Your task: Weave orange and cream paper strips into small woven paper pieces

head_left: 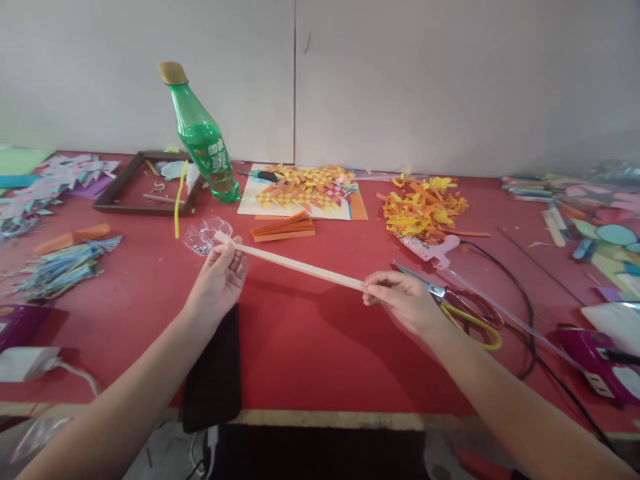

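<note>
A long, narrow pale strip (300,265), perhaps paper, stretches between my two hands above the red table. My left hand (223,267) pinches it close to its left end, a short tip sticking out past the fingers. At the lower right end my right hand (400,297) has it between thumb and fingers. Just beyond my left hand lies a clear flower-shaped dish (204,235) with tiny bits in it. Scissors (470,310) with red and yellow handles rest beside my right hand, partly behind it. A black phone (215,373) lies under my left forearm.
At the back stand a green bottle (205,143) and a dark wooden frame (135,208). Orange strips (283,228), a yellow-orange paper pile (425,208) and a pink glue gun (430,250) lie beyond my hands. A cable (525,300) curls at right; a white charger (30,363) sits left.
</note>
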`<action>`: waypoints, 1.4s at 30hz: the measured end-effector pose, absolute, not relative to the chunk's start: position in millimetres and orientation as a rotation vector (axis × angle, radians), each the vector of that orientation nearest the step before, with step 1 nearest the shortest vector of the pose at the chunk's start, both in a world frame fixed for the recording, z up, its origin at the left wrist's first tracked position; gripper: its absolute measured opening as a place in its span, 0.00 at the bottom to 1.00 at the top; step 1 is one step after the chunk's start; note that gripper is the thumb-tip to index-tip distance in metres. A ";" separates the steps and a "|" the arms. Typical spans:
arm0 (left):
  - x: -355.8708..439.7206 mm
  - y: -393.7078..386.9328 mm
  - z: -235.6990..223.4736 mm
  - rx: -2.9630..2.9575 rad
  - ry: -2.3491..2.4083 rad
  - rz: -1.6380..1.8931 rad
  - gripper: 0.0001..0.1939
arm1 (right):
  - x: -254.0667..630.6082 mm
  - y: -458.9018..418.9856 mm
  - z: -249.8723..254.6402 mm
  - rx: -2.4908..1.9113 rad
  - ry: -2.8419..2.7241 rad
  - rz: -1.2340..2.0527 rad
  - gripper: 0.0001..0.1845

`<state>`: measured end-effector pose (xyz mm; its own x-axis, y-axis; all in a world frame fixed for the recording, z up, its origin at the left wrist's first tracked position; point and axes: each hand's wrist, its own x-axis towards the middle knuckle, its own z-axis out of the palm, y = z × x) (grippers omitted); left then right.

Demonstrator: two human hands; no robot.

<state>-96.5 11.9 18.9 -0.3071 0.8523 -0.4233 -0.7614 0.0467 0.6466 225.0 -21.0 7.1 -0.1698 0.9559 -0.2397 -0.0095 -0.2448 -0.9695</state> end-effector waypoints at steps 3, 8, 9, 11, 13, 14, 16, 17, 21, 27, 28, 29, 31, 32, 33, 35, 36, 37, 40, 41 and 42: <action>-94.0 10.8 21.0 0.120 0.971 1.618 0.14 | 223.1 -17.2 12.6 -1.322 -1.007 1.665 0.14; -91.9 8.9 24.7 0.150 0.956 1.610 0.11 | 219.4 -8.8 18.7 -1.349 -0.822 1.689 0.18; -91.8 8.1 23.4 0.169 0.955 1.608 0.11 | 218.7 -7.1 18.7 -1.356 -0.798 1.688 0.19; -92.2 5.4 18.5 0.210 0.953 1.612 0.10 | 218.2 -3.8 17.5 -1.377 -0.779 1.692 0.20; -94.9 0.1 12.8 0.262 0.928 1.602 0.10 | 220.1 -0.3 16.1 -1.390 -0.810 1.678 0.18; -97.6 -3.7 10.9 0.304 0.899 1.572 0.10 | 222.5 1.9 15.7 -1.386 -0.850 1.666 0.17; -107.1 -13.4 12.1 0.442 0.797 1.416 0.13 | 230.0 7.5 16.3 -1.375 -0.996 1.676 0.16; -113.7 -18.8 15.7 0.552 0.724 1.281 0.16 | 234.7 11.1 17.3 -1.374 -1.096 1.704 0.15; -141.0 -34.0 45.7 1.050 0.368 0.311 0.35 | 250.6 27.8 24.7 -1.417 -1.554 1.885 0.10; -109.4 -13.9 58.2 1.297 0.722 0.367 0.17 | 224.3 47.4 48.2 -1.354 -2.072 1.736 0.06; -95.1 -7.0 53.1 1.249 0.827 0.519 0.14 | 214.9 49.0 55.0 -1.305 -2.138 1.666 0.07; -80.5 0.1 47.2 1.167 0.879 0.650 0.13 | 205.4 50.2 62.3 -1.252 -2.193 1.582 0.08; -54.6 13.6 36.2 0.994 0.865 0.731 0.14 | 188.4 51.9 76.9 -1.186 -2.313 1.412 0.10; -44.8 19.5 32.0 0.942 0.811 0.697 0.14 | 181.8 52.6 83.1 -1.182 -2.367 1.305 0.11; -37.5 24.7 28.6 0.896 0.753 0.655 0.14 | 176.7 53.4 88.0 -1.177 -2.412 1.235 0.12; -29.8 33.0 24.1 0.818 0.645 0.590 0.14 | 170.9 55.7 92.7 -1.160 -2.463 1.156 0.12; -28.7 36.1 22.4 0.792 0.605 0.567 0.13 | 170.0 57.2 92.2 -1.147 -2.470 1.142 0.12; -28.7 38.7 20.6 0.771 0.575 0.554 0.13 | 170.0 58.7 90.0 -1.136 -2.462 1.136 0.12; -30.5 43.5 14.2 0.732 0.540 0.544 0.12 | 171.8 62.8 76.8 -1.122 -2.371 1.168 0.11; -30.5 44.3 11.8 0.724 0.543 0.549 0.13 | 172.1 63.7 71.7 -1.126 -2.326 1.199 0.11; -30.1 44.7 9.4 0.719 0.552 0.561 0.13 | 172.0 64.3 66.8 -1.130 -2.277 1.229 0.11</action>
<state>-30.1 44.7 9.4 0.7187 0.6406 -0.2704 -0.2801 0.6226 0.7307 172.0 64.3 66.8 -0.6376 0.7654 -0.0877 0.4935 0.3183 -0.8094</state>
